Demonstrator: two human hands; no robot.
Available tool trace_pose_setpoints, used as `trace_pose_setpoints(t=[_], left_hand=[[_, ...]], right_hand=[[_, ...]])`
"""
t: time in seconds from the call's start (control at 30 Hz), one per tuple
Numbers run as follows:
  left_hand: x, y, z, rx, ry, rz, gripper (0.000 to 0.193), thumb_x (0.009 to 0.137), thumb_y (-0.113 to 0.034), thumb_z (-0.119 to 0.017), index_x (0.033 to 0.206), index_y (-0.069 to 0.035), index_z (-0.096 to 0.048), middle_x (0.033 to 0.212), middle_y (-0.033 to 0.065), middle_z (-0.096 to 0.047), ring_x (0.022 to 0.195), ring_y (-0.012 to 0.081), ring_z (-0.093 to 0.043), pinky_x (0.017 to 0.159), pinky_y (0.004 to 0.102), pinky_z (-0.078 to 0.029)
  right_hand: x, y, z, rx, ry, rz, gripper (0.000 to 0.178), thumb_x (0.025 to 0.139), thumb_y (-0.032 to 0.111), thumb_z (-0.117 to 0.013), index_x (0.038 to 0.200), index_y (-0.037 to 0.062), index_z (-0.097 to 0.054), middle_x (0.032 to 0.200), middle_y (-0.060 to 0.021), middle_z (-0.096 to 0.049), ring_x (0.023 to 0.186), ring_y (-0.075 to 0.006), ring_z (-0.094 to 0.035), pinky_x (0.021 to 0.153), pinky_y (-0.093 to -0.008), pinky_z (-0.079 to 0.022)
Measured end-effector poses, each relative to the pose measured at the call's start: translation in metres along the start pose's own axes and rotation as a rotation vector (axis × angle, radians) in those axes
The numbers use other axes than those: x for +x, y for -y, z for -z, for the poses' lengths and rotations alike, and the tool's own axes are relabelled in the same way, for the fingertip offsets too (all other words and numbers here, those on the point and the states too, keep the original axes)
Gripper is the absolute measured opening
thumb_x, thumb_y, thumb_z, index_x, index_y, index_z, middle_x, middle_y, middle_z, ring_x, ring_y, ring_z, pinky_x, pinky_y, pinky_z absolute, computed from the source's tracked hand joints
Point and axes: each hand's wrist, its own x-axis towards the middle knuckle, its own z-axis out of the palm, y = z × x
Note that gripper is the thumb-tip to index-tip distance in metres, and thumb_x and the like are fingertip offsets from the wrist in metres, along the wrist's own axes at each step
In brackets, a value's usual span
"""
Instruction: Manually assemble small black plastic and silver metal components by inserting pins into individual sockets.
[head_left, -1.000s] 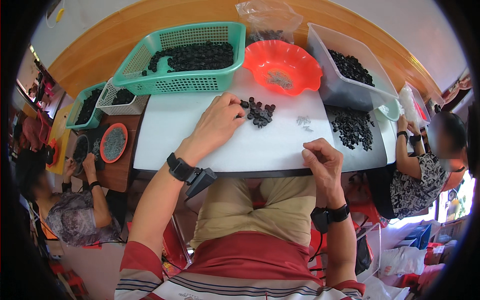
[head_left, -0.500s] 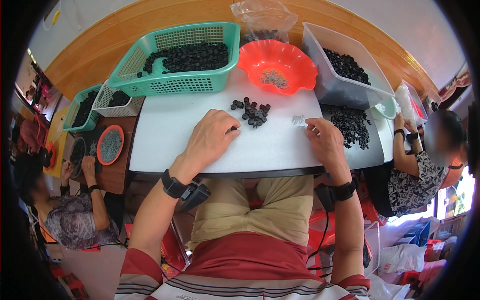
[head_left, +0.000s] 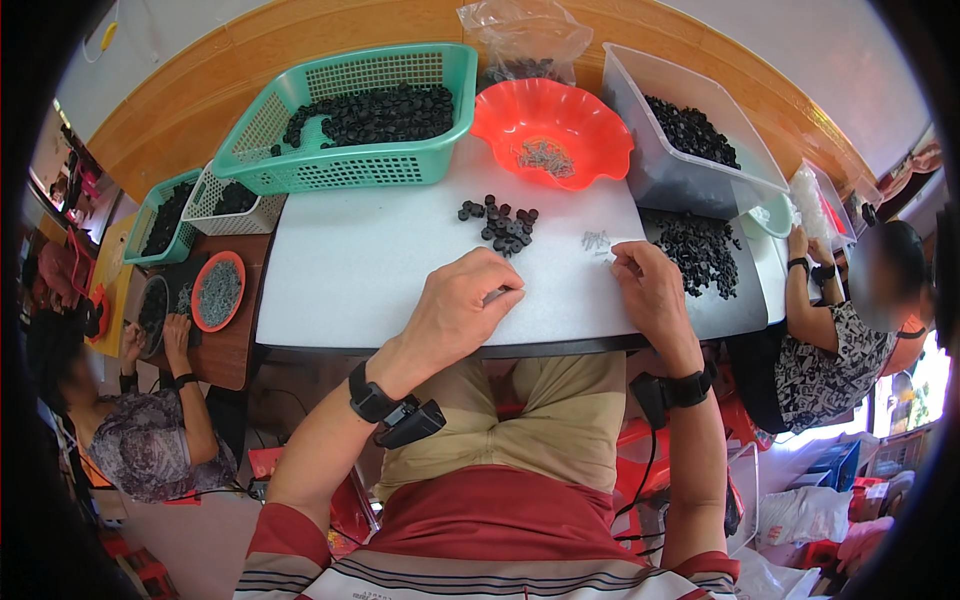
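My left hand (head_left: 462, 308) is over the near part of the white work surface (head_left: 340, 270). Its thumb and fingers are pinched together, and a small black part (head_left: 496, 295) shows dark between them. Beyond it lies a loose cluster of small round black parts (head_left: 508, 228). On the right, my right hand (head_left: 652, 295) has its fingertips closed beside a few small silvery pins (head_left: 595, 240). Whatever those fingers hold, if anything, is too small or hidden to tell.
Behind the surface stand a green basket (head_left: 235, 165) of black parts, a red scalloped bowl (head_left: 600, 115) with pins, and a clear bin (head_left: 690, 190). More black pieces (head_left: 695, 250) lie on a dark board at the right. Co-workers (head_left: 150, 430) sit on both sides.
My left hand has moved right and nearer to me, away from the left side of the black cluster, still pinched. My right hand has hardly moved by the pins.
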Motion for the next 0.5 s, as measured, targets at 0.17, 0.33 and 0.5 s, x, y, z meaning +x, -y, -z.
trace_pose_setpoints(t=[0.17, 0.33, 0.5], left_hand=[[0.002, -0.010, -0.006, -0.054, 0.038, 0.041, 0.010, 0.086, -0.002, -0.078, 0.095, 0.000, -0.074, 0.100, 0.0104, -0.072, 0.084, 0.0216, -0.070, 0.073, 0.0306, -0.056], [0.005, -0.015, -0.011, -0.168, 0.041, 0.129, 0.012, 0.087, -0.002, -0.078, 0.098, 0.000, -0.076, 0.101, 0.0086, -0.072, 0.085, 0.0163, -0.070, 0.073, 0.0281, -0.056], [0.004, -0.014, -0.013, -0.292, 0.067, 0.216, 0.013, 0.089, -0.001, -0.076, 0.102, 0.001, -0.077, 0.104, 0.0062, -0.072, 0.086, 0.0111, -0.068, 0.073, 0.0251, -0.055]], right_hand=[[-0.003, 0.004, 0.004, -0.027, 0.017, 0.025, 0.019, 0.089, 0.003, -0.069, 0.108, 0.0005, -0.068, 0.099, -0.0178, -0.070, 0.094, -0.0373, -0.067, 0.081, -0.0435, -0.053], [-0.006, 0.016, 0.008, 0.094, -0.051, 0.160, 0.022, 0.092, -0.004, -0.062, 0.114, -0.0003, -0.067, 0.099, -0.0183, -0.067, 0.090, -0.0367, -0.067, 0.078, -0.0407, -0.053], [-0.017, 0.027, 0.011, 0.193, 0.000, 0.159, 0.023, 0.095, -0.006, -0.058, 0.116, 0.0001, -0.066, 0.098, -0.0166, -0.064, 0.085, -0.0348, -0.064, 0.077, -0.0371, -0.052]])
